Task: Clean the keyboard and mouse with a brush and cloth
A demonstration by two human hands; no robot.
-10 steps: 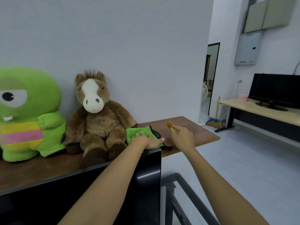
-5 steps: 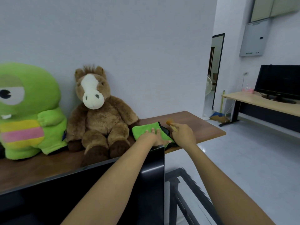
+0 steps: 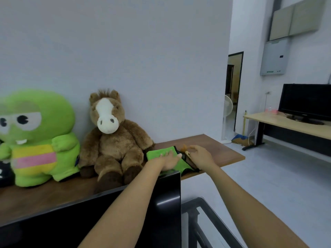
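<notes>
A green cloth (image 3: 159, 153) with a dark edge lies on the brown wooden desk (image 3: 222, 153), behind the top of a black monitor (image 3: 166, 203). My left hand (image 3: 169, 161) rests flat on the cloth, fingers stretched out. Just to its right, my right hand (image 3: 201, 156) hovers at the cloth's right edge. It pinches the handle of a small brush with orange bristles (image 3: 184, 149) between thumb and fingers; this spot is blurred. No keyboard or mouse is in view.
A brown plush horse (image 3: 111, 140) sits left of the cloth and a green plush monster (image 3: 37, 136) further left, both against the wall. The desk ends at the right. Across the floor stands a light desk (image 3: 295, 126) with a black screen (image 3: 306, 102).
My right hand has lowered the brush from upright above the desk down to the cloth's right edge. My left hand stays on the cloth. The view has shifted slightly.
</notes>
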